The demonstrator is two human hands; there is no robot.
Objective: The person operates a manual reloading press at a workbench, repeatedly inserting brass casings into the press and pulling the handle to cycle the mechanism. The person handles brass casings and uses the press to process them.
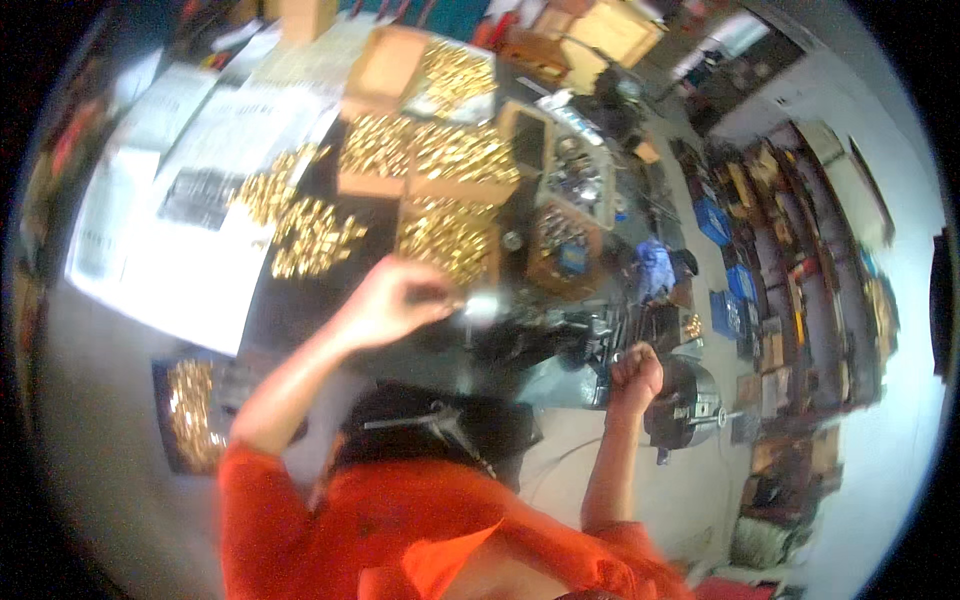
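My left hand [395, 305] reaches over the dark workbench with its thumb and fingers pinched together. A bright silvery shape [483, 306] shows at its fingertips, too blurred to name. Just beyond that hand stands a cardboard box of small brass-coloured metal parts [447, 240]. My right hand [637, 375] is closed in a fist at the right end of a dark machine [575, 340]. A small shiny tip [617, 357] shows beside this fist; whatever the fingers hold is hidden.
More brass parts [315, 238] lie loose beside white paper sheets [215, 290] on the left. Boxes of brass parts [465, 152] stand farther back. A tray of metal pieces [580, 175] sits to their right. A bin of parts [192, 410] is low left; shelving [800, 270] lines the right.
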